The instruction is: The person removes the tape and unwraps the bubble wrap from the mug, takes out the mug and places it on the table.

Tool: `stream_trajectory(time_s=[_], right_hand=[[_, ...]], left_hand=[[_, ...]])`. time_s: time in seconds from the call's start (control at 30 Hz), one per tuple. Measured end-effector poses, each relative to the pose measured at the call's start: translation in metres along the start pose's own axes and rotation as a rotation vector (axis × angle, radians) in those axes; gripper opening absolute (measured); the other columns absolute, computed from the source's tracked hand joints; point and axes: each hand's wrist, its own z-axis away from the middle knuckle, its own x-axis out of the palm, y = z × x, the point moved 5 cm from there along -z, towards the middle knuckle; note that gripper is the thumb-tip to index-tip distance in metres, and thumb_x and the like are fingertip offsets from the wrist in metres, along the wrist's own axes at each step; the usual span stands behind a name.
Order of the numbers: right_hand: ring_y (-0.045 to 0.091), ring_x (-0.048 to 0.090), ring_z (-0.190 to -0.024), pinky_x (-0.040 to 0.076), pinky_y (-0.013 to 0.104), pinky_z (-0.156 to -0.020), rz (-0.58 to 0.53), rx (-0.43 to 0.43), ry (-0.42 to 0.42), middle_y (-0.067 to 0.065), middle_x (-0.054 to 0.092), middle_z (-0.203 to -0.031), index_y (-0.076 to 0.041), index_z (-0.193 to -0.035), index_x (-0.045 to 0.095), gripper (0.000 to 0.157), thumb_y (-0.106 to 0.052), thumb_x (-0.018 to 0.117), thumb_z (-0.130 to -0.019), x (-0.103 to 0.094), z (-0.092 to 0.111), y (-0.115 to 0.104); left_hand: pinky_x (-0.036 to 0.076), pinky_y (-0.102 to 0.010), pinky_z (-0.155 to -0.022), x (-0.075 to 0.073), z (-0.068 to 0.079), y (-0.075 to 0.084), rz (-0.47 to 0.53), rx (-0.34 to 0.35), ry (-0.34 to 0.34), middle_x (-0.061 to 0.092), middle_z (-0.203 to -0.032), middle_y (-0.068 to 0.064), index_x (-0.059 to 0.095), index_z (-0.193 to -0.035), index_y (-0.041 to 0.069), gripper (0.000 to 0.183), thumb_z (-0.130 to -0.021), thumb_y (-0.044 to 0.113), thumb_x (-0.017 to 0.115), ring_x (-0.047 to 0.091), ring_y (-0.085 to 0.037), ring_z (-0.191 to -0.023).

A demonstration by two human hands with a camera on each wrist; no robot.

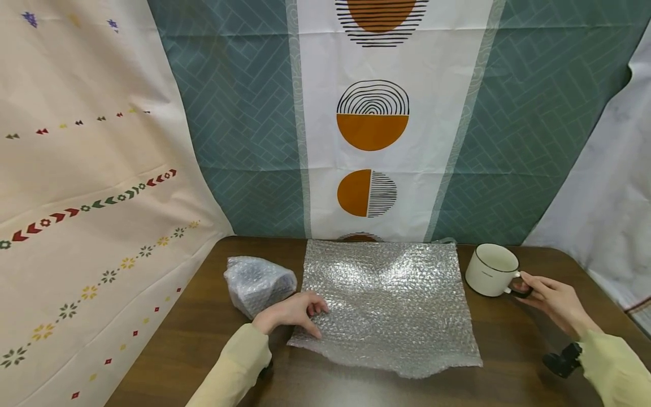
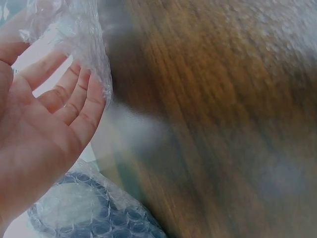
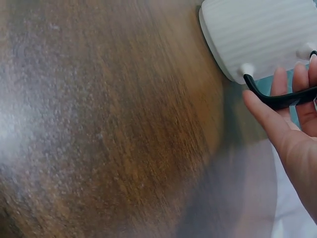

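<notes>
A sheet of clear bubble wrap (image 1: 386, 305) lies spread over the middle of the table. My left hand (image 1: 300, 311) is at its left edge, fingers loosely bent and thumb apart. In the left wrist view, the fingertips of that hand (image 2: 54, 109) touch the hanging edge of the wrap (image 2: 89, 34). At the right stands a white enamel mug (image 1: 490, 271) with a dark rim, upright on the table. Its black handle (image 3: 280, 100) is held by my right hand (image 1: 554, 299), with the fingers around it in the right wrist view.
A bubble-wrapped bundle (image 1: 256, 282) sits left of the sheet, right behind my left hand; what is inside is blurred by the wrap. The brown wooden table (image 1: 173, 339) ends against a patterned curtain (image 1: 376, 192) at the back, with cloth hanging on both sides.
</notes>
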Motion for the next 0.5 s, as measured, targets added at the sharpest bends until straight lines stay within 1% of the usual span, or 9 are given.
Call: stream_trajectory(time_s=[0.1,0.2,0.3,0.33,0.4,0.47,0.5], right_hand=[[0.013,0.06,-0.085,0.05,0.031,-0.072,-0.003,-0.007,-0.014,0.002,0.061,-0.093,-0.002,-0.099,0.067,0.022,-0.005,0.046,-0.095,0.0016,-0.0005,-0.0008],[0.011,0.06,-0.085,0.05,0.03,-0.072,0.023,0.007,-0.018,0.001,0.061,-0.092,0.0,-0.097,0.066,0.022,-0.007,0.046,-0.096,0.0022,-0.0008,-0.0013],[0.007,0.059,-0.086,0.05,0.028,-0.071,0.076,0.039,-0.01,-0.003,0.061,-0.093,-0.001,-0.095,0.066,0.023,-0.012,0.046,-0.096,0.0016,-0.0009,-0.0013],[0.006,0.058,-0.086,0.05,0.027,-0.071,0.097,0.052,-0.009,-0.005,0.06,-0.094,-0.004,-0.096,0.066,0.023,-0.014,0.046,-0.096,0.001,-0.0007,-0.0013],[0.003,0.057,-0.086,0.05,0.027,-0.071,0.172,0.085,0.008,-0.008,0.058,-0.096,-0.005,-0.099,0.063,0.022,-0.019,0.046,-0.096,-0.0001,-0.0006,-0.0014],[-0.002,0.055,-0.083,0.05,0.029,-0.072,0.297,0.111,0.037,0.001,0.053,-0.106,0.001,-0.107,0.056,0.031,-0.026,0.045,-0.096,-0.0011,0.0002,-0.0033],[-0.003,0.053,-0.082,0.05,0.029,-0.072,0.355,0.119,0.057,0.006,0.049,-0.11,0.002,-0.111,0.052,0.035,-0.029,0.044,-0.096,-0.0025,0.0001,-0.0042]], left_hand=[[0.041,-0.027,-0.066,-0.0002,0.0011,0.0003,-0.013,-0.001,0.003,0.051,-0.087,-0.003,0.062,-0.102,0.008,0.043,-0.065,0.016,0.083,0.048,-0.021,-0.077],[0.041,-0.027,-0.066,-0.0001,0.001,0.0009,-0.027,0.006,0.005,0.051,-0.087,-0.003,0.062,-0.102,0.008,0.043,-0.065,0.016,0.083,0.048,-0.02,-0.076],[0.041,-0.027,-0.065,0.0001,0.0005,0.0016,-0.036,0.008,0.003,0.051,-0.086,-0.003,0.063,-0.101,0.008,0.042,-0.065,0.016,0.083,0.048,-0.02,-0.076],[0.042,-0.027,-0.066,0.0003,0.0003,0.0017,-0.037,0.007,0.0,0.051,-0.087,-0.003,0.063,-0.101,0.008,0.042,-0.065,0.016,0.083,0.048,-0.02,-0.076],[0.042,-0.027,-0.066,0.0,0.0001,0.0026,-0.04,0.005,-0.008,0.051,-0.087,-0.003,0.063,-0.102,0.007,0.043,-0.065,0.016,0.083,0.048,-0.019,-0.076],[0.042,-0.027,-0.067,-0.001,-0.0002,0.0036,-0.038,0.004,-0.016,0.052,-0.087,-0.003,0.063,-0.103,0.007,0.043,-0.065,0.016,0.082,0.05,-0.02,-0.077],[0.043,-0.026,-0.067,-0.002,-0.0002,0.0045,-0.037,0.003,-0.017,0.053,-0.087,-0.003,0.063,-0.103,0.007,0.043,-0.065,0.016,0.082,0.05,-0.02,-0.078]])
